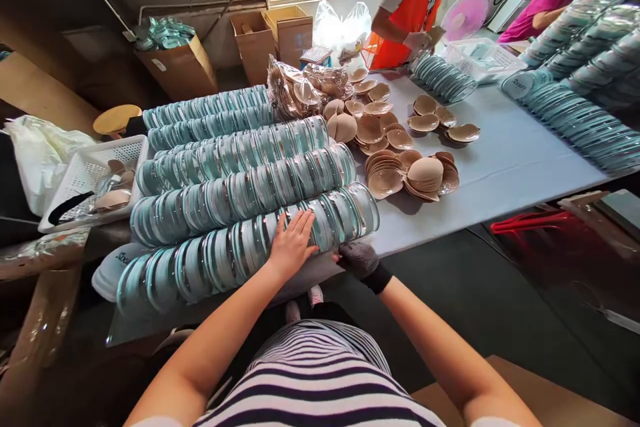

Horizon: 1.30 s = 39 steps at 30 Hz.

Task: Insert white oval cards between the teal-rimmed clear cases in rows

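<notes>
- Rows of clear round cases (240, 197): fill table's left half, no gap between rows
- Beige cups (400, 160): scattered mid-table, narrow lanes between piles
- Bare tablecloth (505, 167): open strip right of cups
- White basket (80, 180): blocks left edge

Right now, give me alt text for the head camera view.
A bare left hand rests flat on the nearest row of teal-rimmed clear round cases, a gloved right hand at its end; beige cups lie on the table.
</notes>
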{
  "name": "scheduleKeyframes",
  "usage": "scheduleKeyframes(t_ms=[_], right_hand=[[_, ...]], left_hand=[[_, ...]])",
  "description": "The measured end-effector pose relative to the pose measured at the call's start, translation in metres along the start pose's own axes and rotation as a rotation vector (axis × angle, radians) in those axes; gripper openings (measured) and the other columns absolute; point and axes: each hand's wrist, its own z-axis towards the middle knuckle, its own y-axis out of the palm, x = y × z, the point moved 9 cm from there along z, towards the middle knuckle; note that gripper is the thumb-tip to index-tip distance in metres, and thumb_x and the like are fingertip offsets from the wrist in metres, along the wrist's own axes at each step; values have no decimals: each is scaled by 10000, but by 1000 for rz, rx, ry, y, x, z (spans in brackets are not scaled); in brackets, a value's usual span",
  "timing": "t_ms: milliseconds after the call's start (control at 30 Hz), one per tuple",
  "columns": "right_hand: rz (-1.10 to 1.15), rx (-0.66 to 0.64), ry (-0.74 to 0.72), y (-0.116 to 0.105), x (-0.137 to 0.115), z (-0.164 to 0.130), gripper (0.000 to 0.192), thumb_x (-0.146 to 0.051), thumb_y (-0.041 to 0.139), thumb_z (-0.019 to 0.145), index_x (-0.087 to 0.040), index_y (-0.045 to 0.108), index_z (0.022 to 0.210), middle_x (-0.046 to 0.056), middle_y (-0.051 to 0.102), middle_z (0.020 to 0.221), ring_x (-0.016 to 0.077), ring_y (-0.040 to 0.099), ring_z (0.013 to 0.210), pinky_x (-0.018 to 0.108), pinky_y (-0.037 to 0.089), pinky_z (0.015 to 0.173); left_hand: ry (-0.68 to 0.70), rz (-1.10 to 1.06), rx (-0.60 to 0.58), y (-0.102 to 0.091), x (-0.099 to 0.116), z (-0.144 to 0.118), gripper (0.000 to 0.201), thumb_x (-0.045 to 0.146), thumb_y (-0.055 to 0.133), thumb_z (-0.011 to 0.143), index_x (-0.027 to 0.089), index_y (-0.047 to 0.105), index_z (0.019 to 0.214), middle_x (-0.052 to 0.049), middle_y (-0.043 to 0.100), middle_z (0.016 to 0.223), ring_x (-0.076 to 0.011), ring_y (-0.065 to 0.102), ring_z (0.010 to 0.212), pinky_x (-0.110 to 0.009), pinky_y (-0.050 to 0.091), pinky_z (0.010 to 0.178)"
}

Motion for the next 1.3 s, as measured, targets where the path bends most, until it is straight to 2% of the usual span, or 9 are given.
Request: scheduleKeyframes(t_ms=[100,200,400,600,800,900,1000,1167,1300], right_hand=[[-93,158,140,-85,24,24,460,-384,279,1006,-171,650,1175,147,680,1137,228,647,1005,304,471,829],[-218,-19,114,-126,24,75,415,-356,382,967,-106,661,1146,187,664,1130,270,635,1044,333,464,835],[-275,-282,-53,-121,-13,149,265,-186,586,829,-91,703,1047,197,708,1013,264,671,958,348,509,786],[-344,-133,-205,-120,-20,108,263,-218,520,875,-135,693,1055,176,713,964,293,667,986,403,508,814],[-98,-101,1,-32,21,16,322,-313,432,922,-218,689,1093,112,728,975,263,682,889,353,504,757],[-42,-107,122,25,32,-3,375,-330,362,957,-243,684,1127,94,713,1090,258,666,972,355,505,806],[-10,-108,135,39,35,-5,381,-389,371,962,-245,688,1117,81,711,1101,251,663,971,343,506,798],[-20,166,194,-74,61,21,457,-386,280,998,-194,681,1100,106,714,1050,217,666,943,293,472,776],[-191,-23,184,-133,72,84,335,-299,470,905,-104,700,1050,194,700,1029,288,664,944,349,481,740]], left_hand=[[11,17,-3,-4,2,5,754,454,574,859,189,293,1507,-95,304,1566,-271,223,1462,-553,58,1193],[79,12,-9,-3,19,20,798,523,558,847,170,286,1509,-99,241,1588,-282,172,1475,-554,84,1188],[108,15,-30,12,33,41,730,514,418,909,156,244,1520,-101,247,1582,-250,197,1470,-541,149,1175],[108,16,-23,12,31,37,783,495,489,878,180,201,1534,-88,241,1586,-265,187,1473,-532,159,1174],[101,2,-19,12,32,36,792,472,530,866,206,201,1535,-76,258,1583,-258,206,1468,-519,149,1180],[103,13,-22,12,32,32,778,493,507,879,181,216,1530,-80,249,1585,-244,212,1467,-515,133,1187],[88,23,-27,9,32,31,782,503,522,870,175,241,1523,-91,259,1583,-253,206,1468,-521,139,1186],[146,23,-19,2,49,51,797,546,515,861,190,250,1522,-91,227,1596,-290,144,1481,-567,125,1177],[195,33,-40,10,65,74,796,539,498,868,198,220,1532,-75,246,1590,-294,172,1473,-559,159,1170]])
